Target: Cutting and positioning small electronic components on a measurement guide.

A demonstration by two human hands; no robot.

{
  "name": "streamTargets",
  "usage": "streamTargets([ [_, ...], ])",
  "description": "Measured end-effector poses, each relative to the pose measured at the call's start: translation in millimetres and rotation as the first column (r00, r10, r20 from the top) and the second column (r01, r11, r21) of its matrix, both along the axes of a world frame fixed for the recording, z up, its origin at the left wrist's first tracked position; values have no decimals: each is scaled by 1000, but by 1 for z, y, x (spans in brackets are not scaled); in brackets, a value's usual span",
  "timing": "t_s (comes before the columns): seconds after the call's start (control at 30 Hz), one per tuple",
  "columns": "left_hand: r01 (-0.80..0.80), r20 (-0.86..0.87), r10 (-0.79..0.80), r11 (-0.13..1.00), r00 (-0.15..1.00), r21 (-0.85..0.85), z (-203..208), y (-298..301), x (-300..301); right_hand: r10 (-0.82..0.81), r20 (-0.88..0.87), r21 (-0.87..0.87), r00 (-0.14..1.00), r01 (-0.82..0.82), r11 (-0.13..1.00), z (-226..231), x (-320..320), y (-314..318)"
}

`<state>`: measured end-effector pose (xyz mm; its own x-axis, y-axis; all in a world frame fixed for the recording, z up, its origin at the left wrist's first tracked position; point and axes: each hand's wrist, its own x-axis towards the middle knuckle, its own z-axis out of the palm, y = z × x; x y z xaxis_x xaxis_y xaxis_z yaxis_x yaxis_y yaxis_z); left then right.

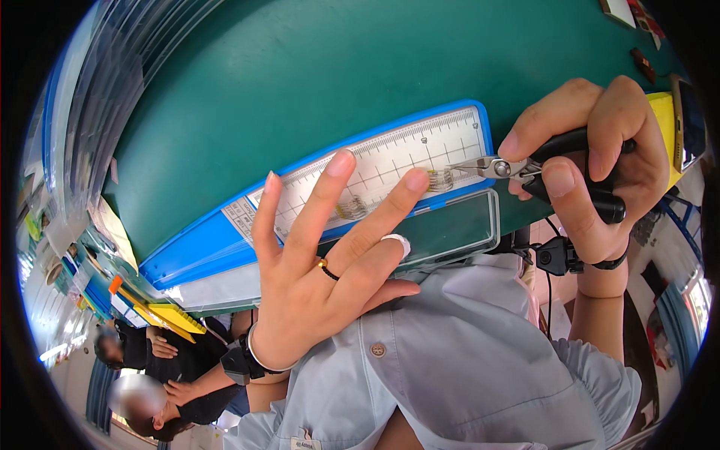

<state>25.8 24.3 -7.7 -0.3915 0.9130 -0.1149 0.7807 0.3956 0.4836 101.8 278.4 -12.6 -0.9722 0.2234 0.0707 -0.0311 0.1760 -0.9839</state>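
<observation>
My right hand [637,142] grips a pair of small cutting pliers [502,168] with black handles and a silver head. The jaws point left, over a blue plastic case [202,255] with a gridded ruler card [382,161] in it. At the jaw tips lies a cluster of fine coiled wire pieces [439,180]. My left hand [315,262] has its fingers spread over the card, one fingertip at those pieces. A second cluster of wire pieces [349,208] shows between the fingers. One bent finger carries a white band [397,243]; the thumb is apart from the others.
The case's clear lid [450,229] is folded open toward me on the green tabletop [315,67]. Clear plastic sheets [105,82] stand at the left. A yellow item and a phone [688,124] lie at right. Two people [161,367] are at lower left.
</observation>
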Motion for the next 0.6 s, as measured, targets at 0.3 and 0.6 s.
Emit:
streamTargets([
  [0.3, 1, -25, -1, 1000, 1000, -1, 2, 1, 0, 12, -30, 51, 999, -10, 999, -1, 1, 1],
  [0.6, -4, -10, 4, 1000, 1000, 0, 2, 1, 1, 84, -83, 162, 993, -70, 984, -4, 0, 2],
])
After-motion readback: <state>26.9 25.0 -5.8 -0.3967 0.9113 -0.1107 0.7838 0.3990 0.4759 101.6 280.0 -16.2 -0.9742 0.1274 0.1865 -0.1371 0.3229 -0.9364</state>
